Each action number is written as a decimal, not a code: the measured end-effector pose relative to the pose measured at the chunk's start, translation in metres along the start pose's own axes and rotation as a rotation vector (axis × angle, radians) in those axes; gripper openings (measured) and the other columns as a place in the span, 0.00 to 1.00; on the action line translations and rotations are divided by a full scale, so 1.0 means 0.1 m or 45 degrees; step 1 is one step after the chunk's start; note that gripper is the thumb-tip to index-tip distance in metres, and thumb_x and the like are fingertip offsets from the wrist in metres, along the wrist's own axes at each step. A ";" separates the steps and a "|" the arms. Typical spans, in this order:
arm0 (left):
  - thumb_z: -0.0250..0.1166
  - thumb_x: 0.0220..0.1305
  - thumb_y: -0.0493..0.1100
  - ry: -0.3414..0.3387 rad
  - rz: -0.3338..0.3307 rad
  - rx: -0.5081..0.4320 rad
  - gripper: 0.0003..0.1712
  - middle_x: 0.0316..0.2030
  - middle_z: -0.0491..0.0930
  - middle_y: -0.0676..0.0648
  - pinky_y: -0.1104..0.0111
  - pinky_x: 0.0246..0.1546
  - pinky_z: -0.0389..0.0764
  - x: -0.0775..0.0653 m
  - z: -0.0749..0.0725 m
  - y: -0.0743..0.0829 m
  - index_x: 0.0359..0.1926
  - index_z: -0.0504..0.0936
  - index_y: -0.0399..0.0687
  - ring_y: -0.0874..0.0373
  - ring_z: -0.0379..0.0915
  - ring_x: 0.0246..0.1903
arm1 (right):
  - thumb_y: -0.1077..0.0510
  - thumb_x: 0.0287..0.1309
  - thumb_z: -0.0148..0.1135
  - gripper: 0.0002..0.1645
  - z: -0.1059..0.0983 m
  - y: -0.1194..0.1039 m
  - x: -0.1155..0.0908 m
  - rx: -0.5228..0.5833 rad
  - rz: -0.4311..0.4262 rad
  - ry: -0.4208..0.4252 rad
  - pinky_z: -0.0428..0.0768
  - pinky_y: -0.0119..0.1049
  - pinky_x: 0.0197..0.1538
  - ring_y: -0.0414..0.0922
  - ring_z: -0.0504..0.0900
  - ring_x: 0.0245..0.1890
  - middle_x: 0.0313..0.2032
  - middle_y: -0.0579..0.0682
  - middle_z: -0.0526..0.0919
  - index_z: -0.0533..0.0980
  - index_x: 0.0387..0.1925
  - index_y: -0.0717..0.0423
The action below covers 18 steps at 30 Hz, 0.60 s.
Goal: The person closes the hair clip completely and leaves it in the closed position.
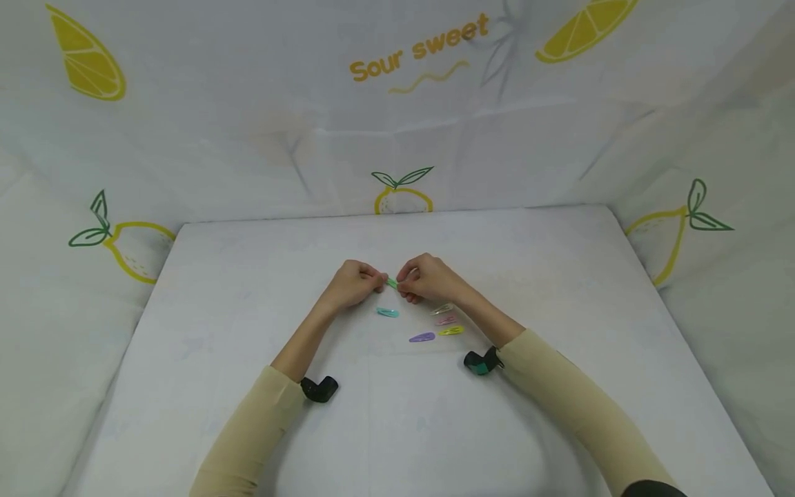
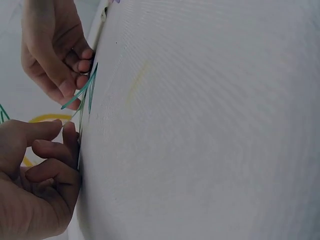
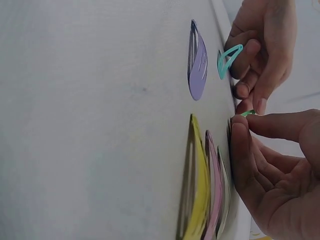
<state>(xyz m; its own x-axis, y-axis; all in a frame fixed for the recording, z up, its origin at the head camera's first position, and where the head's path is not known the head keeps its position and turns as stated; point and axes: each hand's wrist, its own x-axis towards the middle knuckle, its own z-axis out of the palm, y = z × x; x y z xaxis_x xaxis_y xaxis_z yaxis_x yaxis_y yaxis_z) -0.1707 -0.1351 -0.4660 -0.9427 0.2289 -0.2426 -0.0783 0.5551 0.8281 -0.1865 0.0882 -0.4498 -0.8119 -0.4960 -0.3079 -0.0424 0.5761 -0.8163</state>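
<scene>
Both hands meet over the table around a green snap hair clip (image 1: 392, 283). My left hand (image 1: 355, 284) pinches one end between thumb and finger, and my right hand (image 1: 431, 279) pinches the other. In the right wrist view only a short piece of that clip (image 3: 248, 113) shows between the fingertips. Just in front of the hands lies a teal hair clip (image 1: 388, 313), its two parts spread apart in the right wrist view. Nearer the right forearm are a cream clip (image 1: 443, 308), a pink clip (image 1: 446, 321), a yellow clip (image 1: 451, 330) and a purple clip (image 1: 422, 337).
A white cloth covers the table (image 1: 397, 428). White sheets with lemon prints (image 1: 404, 200) hang behind it and at both sides. Black wrist cameras (image 1: 319, 389) sit at the cuffs of the beige sleeves (image 1: 251, 431).
</scene>
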 end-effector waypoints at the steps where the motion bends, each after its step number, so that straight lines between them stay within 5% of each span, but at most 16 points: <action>1: 0.67 0.76 0.49 0.002 -0.002 -0.001 0.18 0.34 0.93 0.44 0.71 0.38 0.75 0.00 0.00 0.00 0.47 0.90 0.36 0.61 0.79 0.31 | 0.60 0.72 0.67 0.13 0.00 0.00 0.01 -0.001 0.006 -0.001 0.85 0.31 0.36 0.39 0.87 0.27 0.32 0.54 0.91 0.84 0.51 0.65; 18: 0.68 0.76 0.47 -0.003 -0.009 -0.005 0.16 0.33 0.92 0.43 0.71 0.35 0.74 -0.03 0.01 0.03 0.45 0.91 0.36 0.62 0.77 0.30 | 0.61 0.71 0.69 0.06 0.01 0.03 0.09 -0.042 -0.031 -0.016 0.84 0.30 0.30 0.39 0.84 0.21 0.23 0.49 0.87 0.85 0.40 0.62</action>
<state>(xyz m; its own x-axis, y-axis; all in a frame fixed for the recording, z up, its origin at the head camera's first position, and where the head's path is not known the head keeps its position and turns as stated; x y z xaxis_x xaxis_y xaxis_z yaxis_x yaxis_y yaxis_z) -0.1680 -0.1333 -0.4631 -0.9415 0.2266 -0.2495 -0.0864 0.5533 0.8285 -0.1936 0.0848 -0.4554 -0.8028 -0.5185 -0.2945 -0.0814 0.5846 -0.8073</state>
